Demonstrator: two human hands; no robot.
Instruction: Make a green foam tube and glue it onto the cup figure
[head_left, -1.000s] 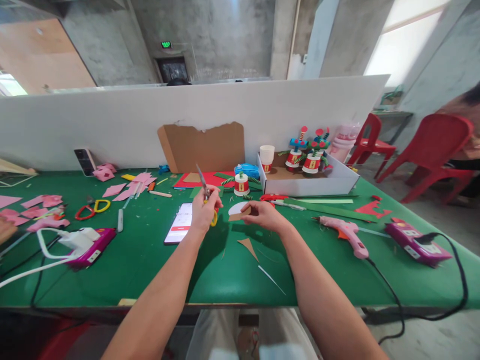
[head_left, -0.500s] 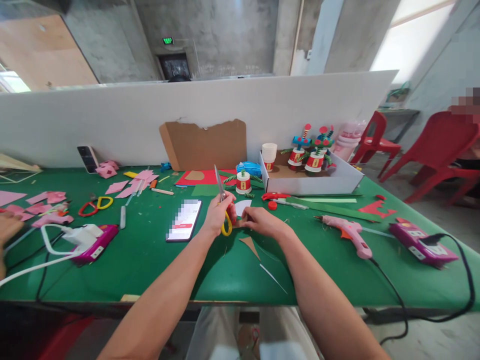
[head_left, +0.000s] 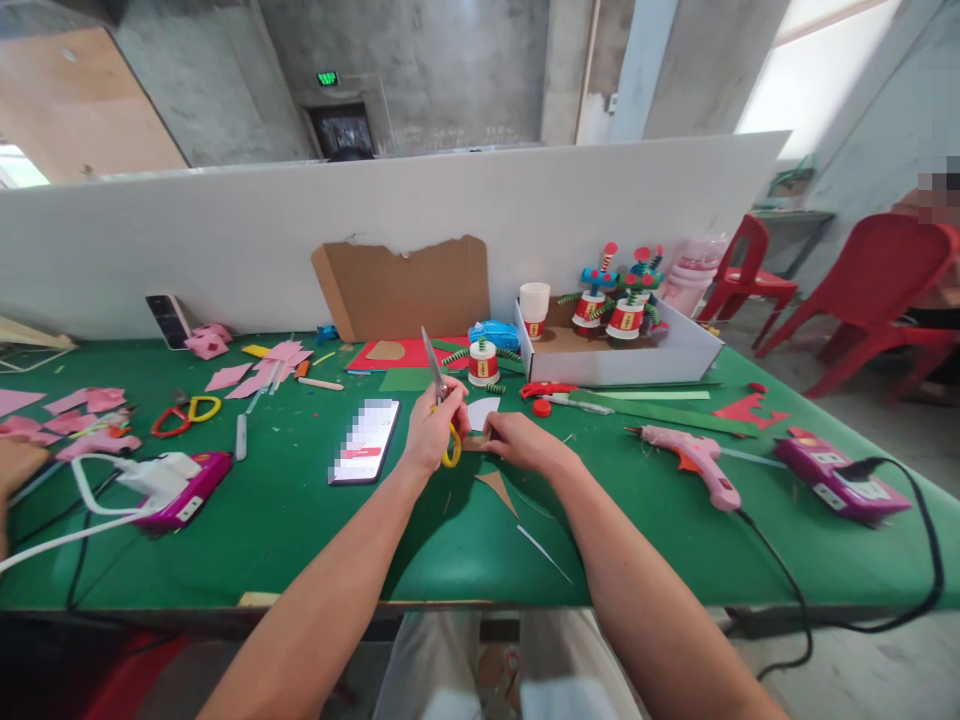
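My left hand (head_left: 435, 435) is closed around a pair of scissors (head_left: 432, 356), whose blades point up and away from me while the yellow handle loop shows below the fingers. Close beside it, my right hand (head_left: 523, 441) pinches a small brown cardboard piece (head_left: 475, 443) low over the table. A white curved paper piece (head_left: 481, 412) lies just beyond the fingertips. Nearer to me are a brown cardboard scrap (head_left: 497, 492) and a thin white strip (head_left: 544, 554). Behind the hands stands a red and white paper cup figure (head_left: 483, 364) with green coiled arms.
A phone (head_left: 365, 442) lies left of my hands. A pink glue gun (head_left: 697, 462) and a purple power strip (head_left: 841, 478) with cables lie right. A white box (head_left: 622, 368) holds cup figures. At far left, another person's hand (head_left: 21, 468) is near pink paper scraps.
The view has shifted slightly. Both hands keep nearly the same place, and the scissors stay in my left hand, the brown cardboard piece in my right.
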